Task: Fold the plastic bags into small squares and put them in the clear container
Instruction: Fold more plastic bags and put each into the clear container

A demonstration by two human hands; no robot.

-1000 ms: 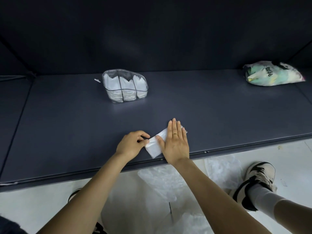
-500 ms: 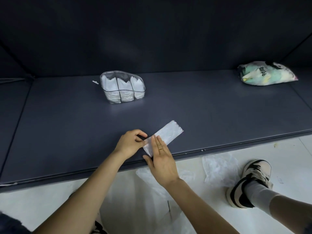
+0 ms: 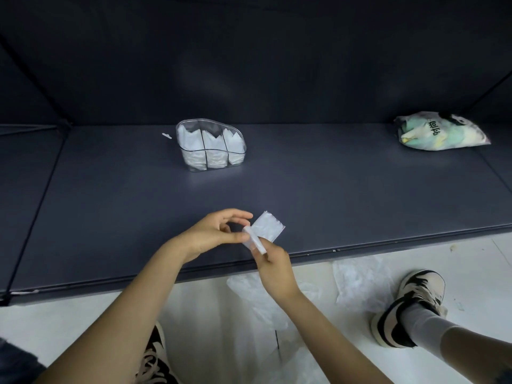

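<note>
Pinching the folded plastic bag strip (image 3: 263,234) at its near end with both left hand (image 3: 213,235) and right hand (image 3: 273,263), long axis running up-right away from them, clear container (image 3: 211,145) well beyond, slightly nearer the left.

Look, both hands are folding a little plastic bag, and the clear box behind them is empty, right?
Not quite. The clear box isn't empty: the head view shows white folded bags standing in its compartments. The rest holds: the left hand and right hand both hold the little plastic bag.
</note>
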